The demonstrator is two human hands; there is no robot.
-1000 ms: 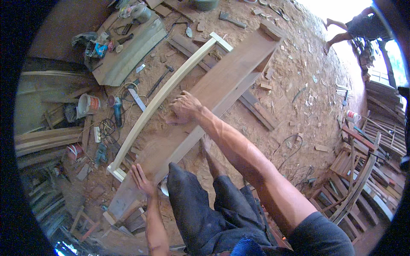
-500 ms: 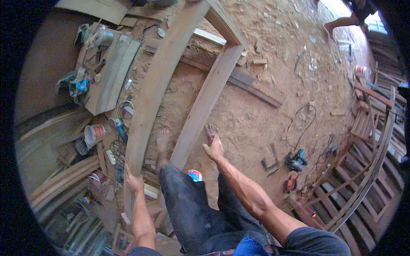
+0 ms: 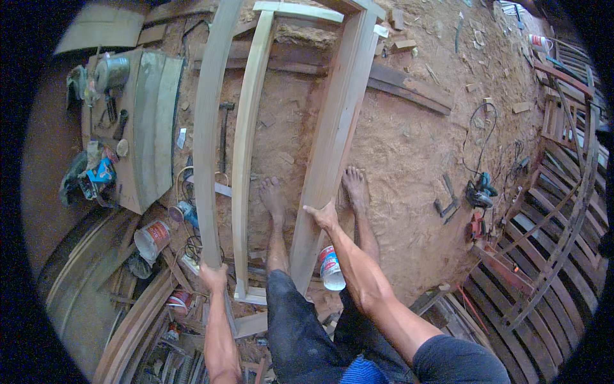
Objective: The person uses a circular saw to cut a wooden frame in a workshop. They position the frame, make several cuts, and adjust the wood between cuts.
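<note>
— Wood everywhere, pale and raw. What do the hands have?

— Left hand [image 3: 213, 276] is clenched round the near end of the long curved pale wooden rail [image 3: 208, 128]. Right hand [image 3: 323, 216] lies against the side of the wide flat pale wooden plank [image 3: 336, 128], fingers wrapped over its edge. Between the two runs a thinner curved wooden strip [image 3: 246, 147], joined across the far end by a short pale crosspiece [image 3: 297, 11]. The whole frame stands lifted over the sawdust-covered dirt floor [image 3: 403, 147].

— Anything underfoot?

— Two bare feet [image 3: 273, 198], right under the frame. A dark-handled hammer [image 3: 222, 131] lies on the floor between rail and strip. A white cylindrical can with a red-and-blue label [image 3: 330, 267] sits just beside the right forearm.

— And round about?

— On the left, a low grey wooden counter [image 3: 150, 121] with tools on it, and a white bucket with an orange band [image 3: 152, 238] near its corner. On the right, a teal power saw with a black cord [image 3: 481, 187], then stacked dark curved wooden frames [image 3: 543, 256]. A long dark plank [image 3: 403, 86] crosses the floor farther off.
</note>
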